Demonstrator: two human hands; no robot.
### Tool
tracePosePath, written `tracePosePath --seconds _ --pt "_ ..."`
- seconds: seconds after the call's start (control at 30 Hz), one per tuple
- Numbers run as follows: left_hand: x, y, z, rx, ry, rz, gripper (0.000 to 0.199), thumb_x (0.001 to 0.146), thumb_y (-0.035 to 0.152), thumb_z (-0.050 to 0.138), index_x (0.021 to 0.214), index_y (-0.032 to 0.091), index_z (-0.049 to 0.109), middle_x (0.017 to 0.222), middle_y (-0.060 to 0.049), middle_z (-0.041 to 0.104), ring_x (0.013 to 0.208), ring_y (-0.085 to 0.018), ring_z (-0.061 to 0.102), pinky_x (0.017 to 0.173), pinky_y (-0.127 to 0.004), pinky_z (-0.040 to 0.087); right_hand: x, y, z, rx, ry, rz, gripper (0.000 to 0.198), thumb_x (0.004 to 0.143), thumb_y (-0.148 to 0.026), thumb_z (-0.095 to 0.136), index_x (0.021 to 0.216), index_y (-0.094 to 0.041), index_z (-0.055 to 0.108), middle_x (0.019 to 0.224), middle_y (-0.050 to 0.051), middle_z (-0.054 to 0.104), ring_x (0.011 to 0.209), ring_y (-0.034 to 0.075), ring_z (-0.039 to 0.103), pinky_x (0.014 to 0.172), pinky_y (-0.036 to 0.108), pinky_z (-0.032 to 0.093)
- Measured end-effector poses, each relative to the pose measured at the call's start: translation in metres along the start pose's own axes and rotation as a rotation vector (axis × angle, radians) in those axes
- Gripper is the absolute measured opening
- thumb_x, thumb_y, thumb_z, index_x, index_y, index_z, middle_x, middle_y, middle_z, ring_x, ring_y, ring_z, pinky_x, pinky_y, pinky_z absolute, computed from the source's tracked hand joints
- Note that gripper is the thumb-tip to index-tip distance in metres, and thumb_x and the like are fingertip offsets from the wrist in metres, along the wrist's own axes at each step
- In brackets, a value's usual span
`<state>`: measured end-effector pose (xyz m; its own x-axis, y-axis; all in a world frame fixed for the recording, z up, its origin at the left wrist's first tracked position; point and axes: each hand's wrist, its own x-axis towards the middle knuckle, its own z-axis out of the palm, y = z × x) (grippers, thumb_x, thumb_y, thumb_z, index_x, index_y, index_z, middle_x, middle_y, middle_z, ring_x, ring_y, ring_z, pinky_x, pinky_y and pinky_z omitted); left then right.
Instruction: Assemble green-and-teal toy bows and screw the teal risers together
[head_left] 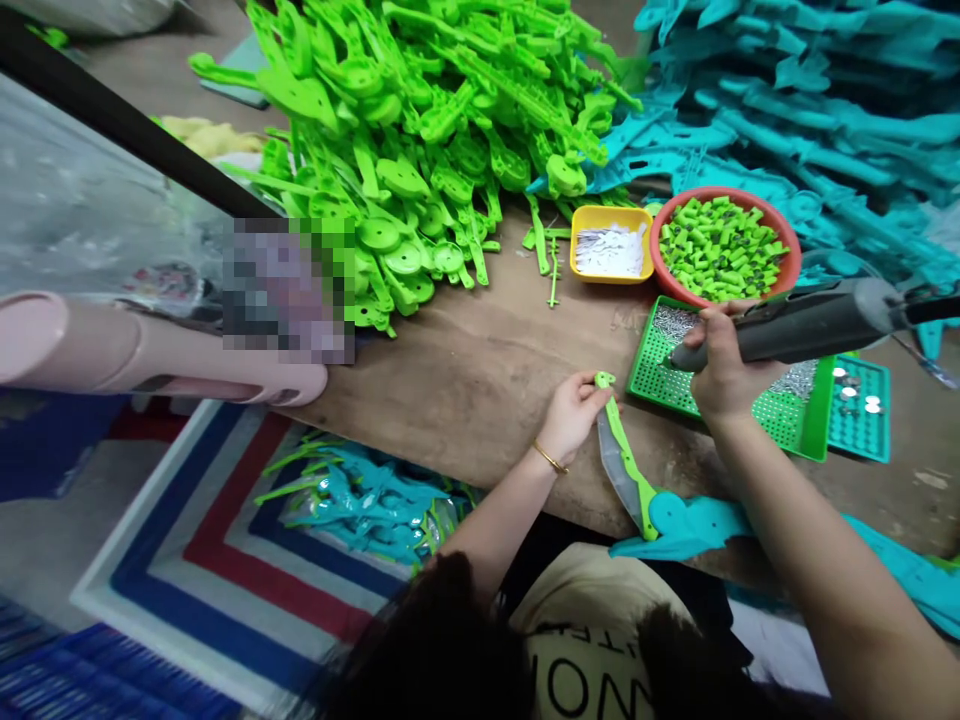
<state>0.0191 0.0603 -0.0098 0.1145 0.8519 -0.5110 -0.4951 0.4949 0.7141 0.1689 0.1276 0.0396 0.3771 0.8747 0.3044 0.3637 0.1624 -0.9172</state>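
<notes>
My left hand (574, 420), with a gold bangle at the wrist, pinches the upper end of a lime-green plastic strip (626, 445). A clear, blade-shaped piece (616, 465) runs along that strip. At its lower end the strip meets a teal plastic part (697, 525) lying by the table's near edge. My right hand (726, 375) is wrapped round a dark grey electric screwdriver (817, 325), its nose pointing left over a green perforated tray (814, 440). Small silver screws (673, 322) lie in that tray. The bit's tip is too small to make out.
Piles of lime-green parts (405, 180) and teal parts (810, 130) cover the table's back. A yellow tub (576, 268) and a red bowl (791, 265) of green pieces stand before them. At left are a pink cylindrical object (67, 345) and a striped box (217, 545) holding parts.
</notes>
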Motion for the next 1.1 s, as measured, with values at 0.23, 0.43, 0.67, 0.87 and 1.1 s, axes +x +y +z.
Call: tracePosePath --seconds 0.23,0.43,0.67,0.87,1.1 --pt "0.004 -0.004 0.000 -0.016 -0.024 0.015 0.047 0.061 0.038 0.084 0.092 0.017 0.057 0.069 0.001 0.068 0.063 -0.018 0.069 0.064 -0.030 0.054 -0.006 -0.034 -0.005 0.171 0.092 -0.134 0.024 0.083 -0.043 0.055 0.104 -0.032 0.054 0.090 0.004 0.059 0.055 0.017 0.057 0.057 0.041 0.050" --pt "0.004 -0.009 0.000 -0.006 -0.030 0.070 0.043 0.061 0.040 0.083 0.088 0.016 0.060 0.069 0.000 0.069 0.062 -0.015 0.067 0.062 -0.026 0.051 -0.034 -0.053 0.015 0.068 -0.092 -0.092 0.031 0.085 -0.049 0.043 0.112 -0.033 0.043 0.095 0.004 0.059 0.061 0.017 0.058 0.060 0.038 0.051" --pt "0.004 -0.010 0.001 -0.042 -0.027 0.088 0.043 0.061 0.040 0.083 0.089 0.015 0.061 0.068 0.001 0.069 0.060 -0.012 0.064 0.061 -0.025 0.049 -0.040 -0.048 0.031 0.070 -0.228 -0.088 0.031 0.087 -0.052 0.044 0.111 -0.032 0.043 0.092 0.003 0.056 0.059 0.015 0.055 0.060 0.034 0.051" --pt "0.002 -0.008 0.002 -0.051 -0.007 0.095 0.043 0.058 0.037 0.085 0.087 0.015 0.060 0.061 0.005 0.063 0.055 -0.010 0.060 0.057 -0.022 0.045 -0.048 -0.042 0.044 0.127 -0.250 -0.064 0.039 0.084 -0.060 0.051 0.107 -0.029 0.055 0.076 -0.001 0.051 0.056 0.013 0.053 0.057 0.032 0.050" --pt "0.002 -0.001 0.001 -0.073 0.025 0.105 0.047 0.060 0.037 0.084 0.094 0.015 0.060 0.071 0.001 0.069 0.063 -0.015 0.066 0.065 -0.029 0.052 -0.016 -0.041 0.031 0.580 0.013 -0.226 0.020 0.076 -0.032 0.073 0.091 -0.024 0.063 0.073 -0.005 0.064 0.043 0.007 0.053 0.042 0.024 0.041"
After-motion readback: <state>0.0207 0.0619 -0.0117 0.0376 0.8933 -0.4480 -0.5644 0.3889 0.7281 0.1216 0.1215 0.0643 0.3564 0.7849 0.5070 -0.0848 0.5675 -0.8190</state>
